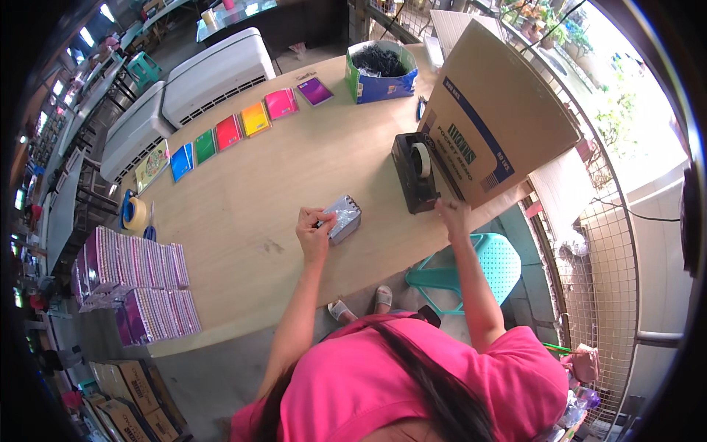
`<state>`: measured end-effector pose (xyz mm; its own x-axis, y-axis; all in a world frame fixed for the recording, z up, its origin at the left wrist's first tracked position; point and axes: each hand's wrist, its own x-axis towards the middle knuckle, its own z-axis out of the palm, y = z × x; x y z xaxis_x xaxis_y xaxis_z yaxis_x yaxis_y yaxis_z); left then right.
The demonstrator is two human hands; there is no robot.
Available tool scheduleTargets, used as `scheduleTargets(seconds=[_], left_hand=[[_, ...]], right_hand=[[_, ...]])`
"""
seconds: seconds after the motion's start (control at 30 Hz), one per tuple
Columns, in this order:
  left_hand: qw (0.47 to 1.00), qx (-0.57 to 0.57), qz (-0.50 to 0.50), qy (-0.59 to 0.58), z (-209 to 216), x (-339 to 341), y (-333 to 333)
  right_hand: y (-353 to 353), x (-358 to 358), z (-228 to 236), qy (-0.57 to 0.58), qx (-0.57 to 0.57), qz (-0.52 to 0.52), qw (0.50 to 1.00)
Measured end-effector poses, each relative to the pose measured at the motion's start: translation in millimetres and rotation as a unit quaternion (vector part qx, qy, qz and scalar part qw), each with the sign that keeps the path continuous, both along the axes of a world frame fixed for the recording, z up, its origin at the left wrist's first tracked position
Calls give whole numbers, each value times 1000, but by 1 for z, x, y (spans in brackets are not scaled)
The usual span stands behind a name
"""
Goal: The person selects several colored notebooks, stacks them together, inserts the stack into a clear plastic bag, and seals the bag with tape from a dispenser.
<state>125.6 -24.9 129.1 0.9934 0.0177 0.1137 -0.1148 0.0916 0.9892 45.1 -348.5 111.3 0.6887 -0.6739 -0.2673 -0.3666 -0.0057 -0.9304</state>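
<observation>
My left hand (pixel 315 230) grips the side of a small grey block (pixel 345 221) that looks like a stack of pocket notebooks in shiny clear wrap, with spiral binding along its top edge. The block rests on the wooden table (pixel 258 191). To the right, my right hand (pixel 453 216) is closed at the front, cutter end of a black tape dispenser (pixel 409 177). A roll of pale tape (pixel 420 159) sits in the dispenser. What lies between my right fingertips is too small to make out.
A large cardboard box (pixel 493 118) stands right of the dispenser. Colored notebooks (pixel 228 132) line the far edge, near an open carton (pixel 381 74) of dark material. Purple notebook stacks (pixel 136 272), tape rolls (pixel 135 214) and scissors (pixel 151 230) are left. A teal stool (pixel 497 265) stands below right.
</observation>
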Motion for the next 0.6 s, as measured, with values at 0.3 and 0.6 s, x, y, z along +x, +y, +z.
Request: scheduleTargets(seconds=[0.3, 0.6], left_hand=[[995, 67, -10, -76, -4, 2, -2], [993, 57, -16, -104, 0, -6, -9]], right_hand=[[110, -15, 20, -101, 313, 68, 942], [173, 36, 58, 82, -138, 260, 952]])
